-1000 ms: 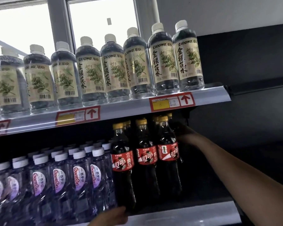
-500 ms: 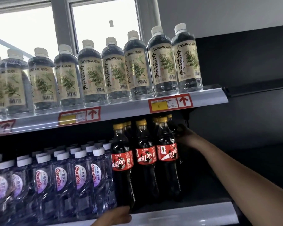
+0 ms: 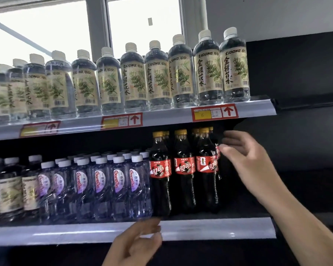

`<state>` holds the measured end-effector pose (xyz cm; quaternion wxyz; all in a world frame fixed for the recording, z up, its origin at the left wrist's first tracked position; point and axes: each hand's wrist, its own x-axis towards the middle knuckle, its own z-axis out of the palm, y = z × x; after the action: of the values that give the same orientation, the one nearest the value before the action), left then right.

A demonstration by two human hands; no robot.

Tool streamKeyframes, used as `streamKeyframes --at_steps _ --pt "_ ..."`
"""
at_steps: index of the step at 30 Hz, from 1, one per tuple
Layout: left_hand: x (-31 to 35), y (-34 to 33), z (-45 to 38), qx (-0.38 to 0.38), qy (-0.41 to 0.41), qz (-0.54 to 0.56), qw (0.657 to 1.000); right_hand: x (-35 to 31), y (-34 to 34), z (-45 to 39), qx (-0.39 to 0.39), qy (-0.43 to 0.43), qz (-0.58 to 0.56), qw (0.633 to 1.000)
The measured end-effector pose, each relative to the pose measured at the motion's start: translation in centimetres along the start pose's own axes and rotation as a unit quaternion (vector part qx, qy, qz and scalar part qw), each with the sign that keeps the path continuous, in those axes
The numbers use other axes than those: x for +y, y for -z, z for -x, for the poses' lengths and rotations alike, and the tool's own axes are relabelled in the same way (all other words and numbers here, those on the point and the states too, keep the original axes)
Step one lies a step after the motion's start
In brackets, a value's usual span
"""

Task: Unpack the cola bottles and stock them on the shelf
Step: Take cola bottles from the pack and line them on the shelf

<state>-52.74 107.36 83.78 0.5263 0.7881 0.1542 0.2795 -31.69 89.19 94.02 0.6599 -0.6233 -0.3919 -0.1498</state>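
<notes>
- Dark cola bottles w/ yellow caps & red labels stand upright in rows on the lower shelf, at its right end, just beside the purple-label water bottles
- Labels face front, three bottles across the front w/ more caps behind; prob. arranged so shoppers read the brand
- Right hand is up beside the rightmost cola bottle, fingers spread & relaxed, holding nothing; fingertips near the neck of a bottle behind it, can't tell if touching
- Its place at the outer side of the row suggests it's squaring up or steadying the back bottles
- Left hand sits low in front of the shelf lip, below the leftmost cola bottle, fingers loosely bent, nothing in it; fingertips near the bottle base, contact unclear (blurred)
- Likely there to stop the front bottle sliding off the edge
- Upper shelf carries clear herbal-water bottles w/ beige leaf labels, white caps, red arrow price tags under them
- Space to the right of the cola looks bare & dark, room for more stock
- No box or pack in view, so can't judge how many remain to unpack
</notes>
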Motion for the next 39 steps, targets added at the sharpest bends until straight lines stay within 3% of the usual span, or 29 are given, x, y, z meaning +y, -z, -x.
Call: streamKeyframes --at_steps 5,10,19,29,39 --pt "0.1 1.6 2.7 0.045 -0.003 0.049 0.998 -3.4 -3.6 8.0 -0.177 -0.025 -0.021 0.984" --pt "0.6 4.2 7.3 0.071 0.007 0.058 0.996 -4.1 -8.0 14.3 -0.265 -0.067 -0.043 0.961" --pt "-2.3 11.9 18.2 0.102 0.009 0.021 0.995 -8.1 -14.8 26.3 -0.318 -0.119 -0.080 0.937" --pt "-9.6 19.4 33.1 0.128 0.087 0.015 0.988 -11.5 -22.4 41.3 -0.369 -0.208 -0.080 0.902" --pt "-18.5 23.3 42.9 0.170 0.172 0.041 0.970 -10.5 -27.1 53.6 -0.421 -0.290 -0.039 0.859"
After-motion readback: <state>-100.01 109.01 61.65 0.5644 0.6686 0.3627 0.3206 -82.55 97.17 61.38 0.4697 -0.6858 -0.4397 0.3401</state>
